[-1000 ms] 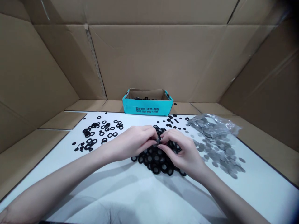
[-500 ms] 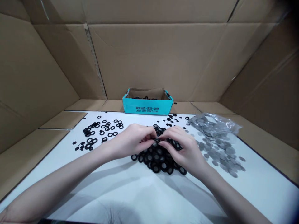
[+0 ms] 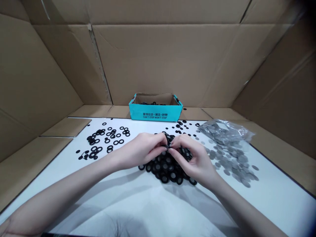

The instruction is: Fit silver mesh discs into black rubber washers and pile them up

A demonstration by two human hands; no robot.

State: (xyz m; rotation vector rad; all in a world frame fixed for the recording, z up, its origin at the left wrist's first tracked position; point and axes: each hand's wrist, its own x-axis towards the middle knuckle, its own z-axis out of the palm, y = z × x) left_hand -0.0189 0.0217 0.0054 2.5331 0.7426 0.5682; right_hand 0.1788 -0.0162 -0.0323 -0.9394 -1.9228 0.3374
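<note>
Over a heap of black rings with grey discs in them [image 3: 165,168], both my hands meet at the fingertips. A small black ring [image 3: 167,147] is pinched between them, mostly covered by the fingers. My left hand [image 3: 145,148] is closed on its left side, thumb below and fingers curled. From the right, my right hand [image 3: 194,153] grips the ring's other edge with thumb and index finger. Whether a grey disc sits inside this ring I cannot tell.
Loose black rings [image 3: 116,142] lie scattered at the left. At the right are loose grey discs [image 3: 237,161] and a clear plastic bag of discs [image 3: 225,130]. A turquoise box [image 3: 155,112] with black pieces stands at the back, before cardboard walls [image 3: 163,59].
The right fingers have shifted slightly and bent more at the pinched piece. The ring has tilted, and its grey part shows less. The surrounding piles look the same.
</note>
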